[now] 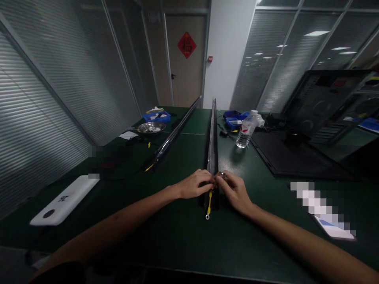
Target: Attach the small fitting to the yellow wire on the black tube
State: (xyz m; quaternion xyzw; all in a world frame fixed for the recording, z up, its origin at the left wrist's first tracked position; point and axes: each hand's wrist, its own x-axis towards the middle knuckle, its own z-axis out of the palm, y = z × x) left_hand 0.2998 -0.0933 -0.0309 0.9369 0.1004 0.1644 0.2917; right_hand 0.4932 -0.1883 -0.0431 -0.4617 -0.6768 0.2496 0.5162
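Observation:
A long, narrow, dark channel-shaped rail (211,142) runs away from me along the table. At its near end my left hand (197,183) is closed, thumb and fingertips pinched together over the rail. Fingertip to fingertip with it, my right hand (235,191) is closed from the right side. A small shiny round metal piece (222,173) shows on the right hand's fingers; whether it is worn or held I cannot tell. What lies between the fingertips is hidden. Below them a short yellow wire (209,203) sticks out toward me, ending in a metal ring terminal (207,216).
A second long rail (177,130) lies to the left. Beyond it are a metal bowl (151,127) and a blue tray (156,116). At right stand a water bottle (247,130), blue bins (233,120) and a black panel (299,156). A white device (65,200) lies left, a phone (334,228) right.

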